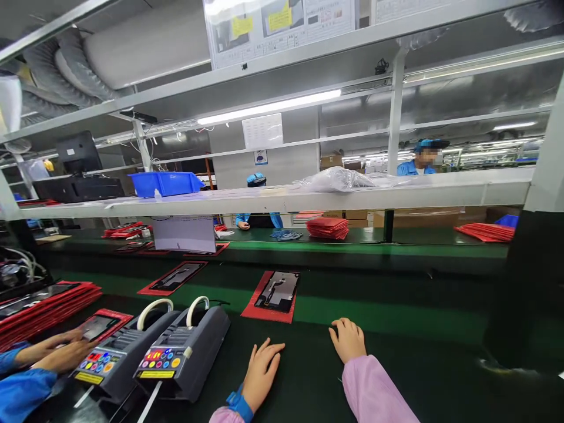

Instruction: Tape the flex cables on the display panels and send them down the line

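My left hand (263,371) rests low over the dark green work surface (308,376), fingers apart and holding nothing. A blue band (240,405) circles that wrist. To the right, my right hand (349,341) lies palm down near the edge of the brighter green strip, its fingers spread a little and empty. Beyond both hands is a red sheet (268,316) carrying a flat dark-and-grey panel (278,292) with a black ribbon-like part on it. Neither hand touches the panel.
Two grey tape dispensers (180,352) stand left of my hands. A co-worker's hands (66,349) touch another panel there, beside a red stack (53,308). A second panel (178,277) lies further back. A white shelf (282,200) crosses ahead, with a blue bin (166,184) on it.
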